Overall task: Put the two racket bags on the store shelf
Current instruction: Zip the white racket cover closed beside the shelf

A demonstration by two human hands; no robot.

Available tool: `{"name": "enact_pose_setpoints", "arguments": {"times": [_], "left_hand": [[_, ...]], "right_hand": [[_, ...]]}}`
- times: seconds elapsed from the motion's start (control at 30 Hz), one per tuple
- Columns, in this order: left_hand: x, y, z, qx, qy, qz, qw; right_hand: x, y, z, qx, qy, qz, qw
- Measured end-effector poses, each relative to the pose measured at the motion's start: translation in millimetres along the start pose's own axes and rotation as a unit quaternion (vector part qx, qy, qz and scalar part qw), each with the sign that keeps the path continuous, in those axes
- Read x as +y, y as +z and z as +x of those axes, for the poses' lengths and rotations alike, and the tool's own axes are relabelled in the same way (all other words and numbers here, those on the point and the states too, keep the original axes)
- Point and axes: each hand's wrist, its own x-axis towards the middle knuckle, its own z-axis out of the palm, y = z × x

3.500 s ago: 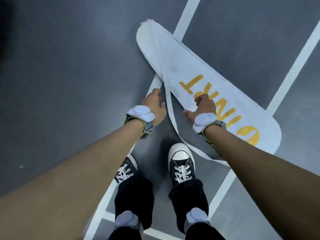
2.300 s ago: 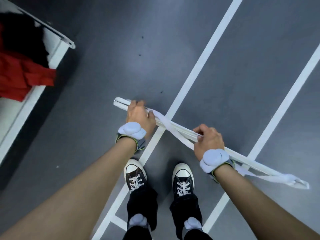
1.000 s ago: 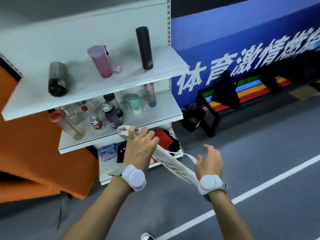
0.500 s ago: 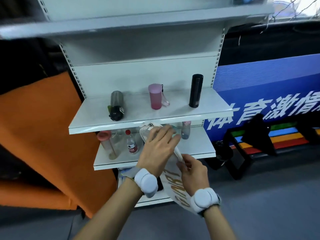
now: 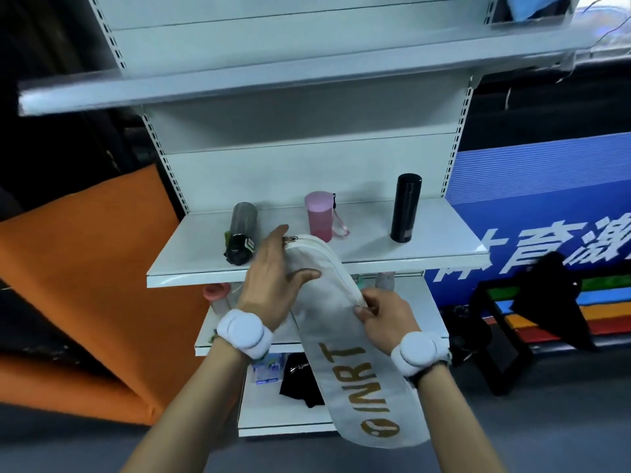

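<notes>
Head view: racket bag (image 5: 327, 302) overhanging shelf edge (image 5: 409, 264)

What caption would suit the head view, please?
Both hands, left and right, lift a white racket bag toward a shelf holding three bottles.

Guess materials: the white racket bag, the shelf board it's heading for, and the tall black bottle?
Racket bag: looks like soft matte white fabric, since it creases and bends under both hands, with a zipper along its edge.
Shelf board: probably white painted metal; smooth, thin-edged, with a slight glare.
Black bottle: rigid, satin black cylinder, possibly coated steel; cannot confirm.
</notes>
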Motion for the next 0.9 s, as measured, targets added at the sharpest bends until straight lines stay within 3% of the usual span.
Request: {"name": "enact_pose_setpoints", "arguments": {"times": [0.23,0.43,0.53,0.67,0.9], "left_hand": [[27.9,33.2,14.7,-0.008,-0.02,-0.008,1.0],[40.4,52.1,18.7,0.016,-0.024,-0.013,0.999],[38.6,57.0,19.6,0.021,-0.007,0.017,1.0],[36.0,54.8,18.9,0.023,0.006,0.041,0.999],[14.9,30.4,16.7,0.027,-0.002,0.073,0.997]], "right_hand": [[21.3,-28.9,37.6,-0.02,0.016,0.018,1.0],[-9.8,-67.9,39.3,0.051,-0.113,0.176,0.976],[-30.8,-73.1,40.0,0.052,-0.168,0.152,0.973],[-46.7,-64.6,46.3,0.05,-0.169,0.08,0.981],[-66.2,-34.5,48.4,0.09,-0.147,0.124,0.977]]}}
